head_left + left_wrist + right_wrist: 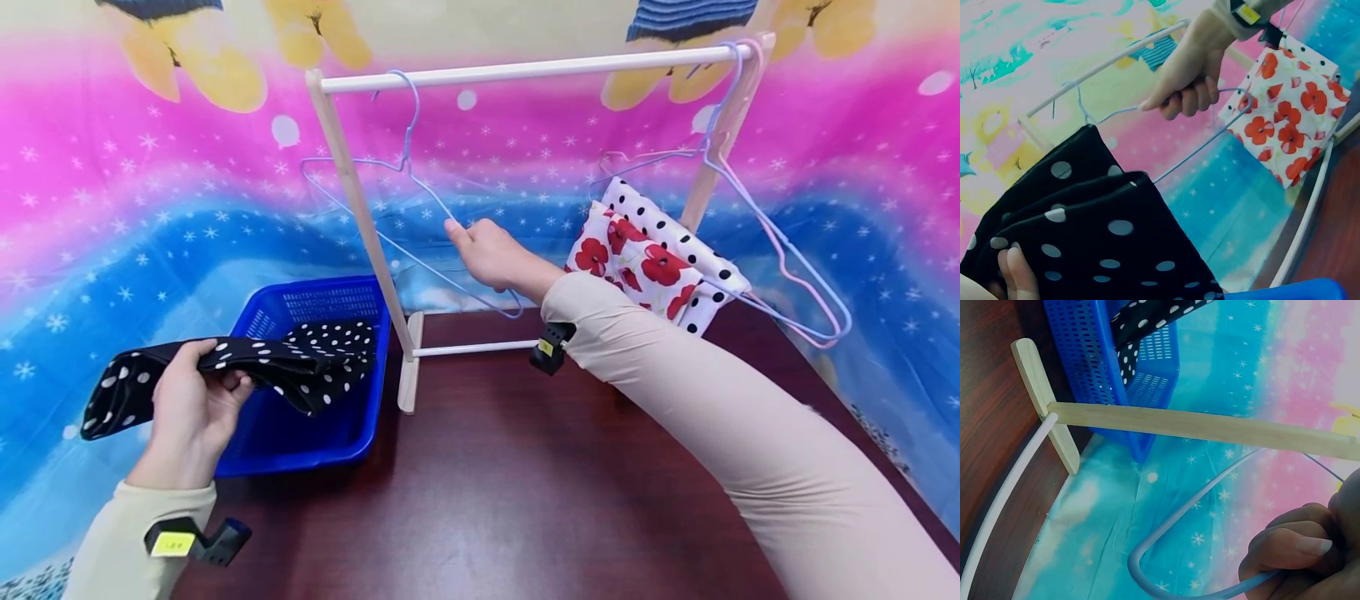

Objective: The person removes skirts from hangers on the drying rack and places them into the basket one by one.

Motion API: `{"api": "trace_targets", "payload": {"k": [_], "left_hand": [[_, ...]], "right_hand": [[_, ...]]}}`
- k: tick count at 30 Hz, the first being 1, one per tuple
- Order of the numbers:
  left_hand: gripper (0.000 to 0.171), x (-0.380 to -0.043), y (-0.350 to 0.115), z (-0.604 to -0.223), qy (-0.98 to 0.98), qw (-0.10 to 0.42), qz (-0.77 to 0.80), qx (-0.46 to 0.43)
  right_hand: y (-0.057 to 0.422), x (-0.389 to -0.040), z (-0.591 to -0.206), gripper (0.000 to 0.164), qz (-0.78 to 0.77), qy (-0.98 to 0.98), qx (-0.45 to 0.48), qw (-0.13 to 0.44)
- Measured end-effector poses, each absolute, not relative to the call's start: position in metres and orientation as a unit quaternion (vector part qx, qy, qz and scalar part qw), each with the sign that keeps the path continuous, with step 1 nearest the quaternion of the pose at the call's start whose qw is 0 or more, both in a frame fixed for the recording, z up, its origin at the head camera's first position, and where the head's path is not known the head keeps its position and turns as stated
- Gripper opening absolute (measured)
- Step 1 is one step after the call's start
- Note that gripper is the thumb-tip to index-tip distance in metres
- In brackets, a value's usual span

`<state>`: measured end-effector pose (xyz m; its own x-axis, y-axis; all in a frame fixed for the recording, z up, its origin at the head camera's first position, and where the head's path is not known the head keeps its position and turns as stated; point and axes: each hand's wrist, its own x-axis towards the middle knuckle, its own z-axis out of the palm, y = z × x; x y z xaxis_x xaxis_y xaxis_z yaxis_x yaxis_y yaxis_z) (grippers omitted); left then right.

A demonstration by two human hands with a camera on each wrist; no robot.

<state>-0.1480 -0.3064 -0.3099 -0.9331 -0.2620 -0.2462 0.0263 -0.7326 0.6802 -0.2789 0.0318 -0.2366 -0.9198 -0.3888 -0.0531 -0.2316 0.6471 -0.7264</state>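
My left hand holds a folded black cloth with white polka dots, pinched between thumb and fingers above the basket. In the left wrist view the dotted cloth fills the lower left, its folds stacked. My right hand grips the sloping right arm of a light blue clothes hanger. That hanger's hook sits over the rack's top rod near its left end, and its bar carries nothing. In the right wrist view, curled fingers wrap around the hanger wire.
A wooden rack with a white rod stands on the dark red table. At its right end, blue and pink hangers bear a red-flowered cloth and a white dotted cloth. A blue basket stands beside the rack's left leg.
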Motion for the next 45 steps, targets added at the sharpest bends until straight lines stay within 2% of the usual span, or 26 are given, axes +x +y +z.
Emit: {"api": "trace_targets", "payload": {"k": [4,10,14,17,23,27,32,37,40,45], "left_hand": [[0.032,-0.169,-0.304,-0.306,-0.361,0.066,-0.912,0.185],[0.012,-0.209,-0.298,-0.312,-0.406,0.056,-0.879,0.244],[0.009,-0.236,-0.294,-0.323,-0.438,0.049,-0.851,0.287],[0.011,-0.255,-0.290,-0.331,-0.468,0.042,-0.827,0.309],[0.017,-0.284,-0.286,-0.344,-0.536,-0.007,-0.781,0.322],[0.035,-0.294,-0.288,-0.354,-0.581,-0.033,-0.744,0.328],[0.066,-0.297,-0.286,-0.366,-0.691,-0.054,-0.664,0.280],[0.066,-0.291,-0.283,-0.372,-0.831,-0.043,-0.518,0.198],[0.065,-0.287,-0.284,-0.372,-0.922,-0.037,-0.357,0.144],[0.088,-0.280,-0.277,-0.373,-0.986,-0.027,-0.150,0.073]], "right_hand": [[0.032,-0.279,-0.237,0.057,-0.382,0.901,-0.177,0.103],[0.031,-0.279,-0.238,0.057,-0.384,0.901,-0.174,0.100],[0.030,-0.279,-0.238,0.057,-0.389,0.899,-0.176,0.101],[0.030,-0.279,-0.238,0.058,-0.389,0.899,-0.176,0.098],[0.031,-0.280,-0.238,0.059,-0.384,0.902,-0.168,0.105],[0.030,-0.280,-0.239,0.059,-0.386,0.900,-0.167,0.111],[0.030,-0.280,-0.239,0.057,-0.389,0.899,-0.166,0.111],[0.030,-0.279,-0.239,0.058,-0.386,0.900,-0.169,0.112],[0.030,-0.279,-0.239,0.059,-0.384,0.900,-0.171,0.112],[0.029,-0.279,-0.239,0.059,-0.388,0.899,-0.171,0.113]]}}
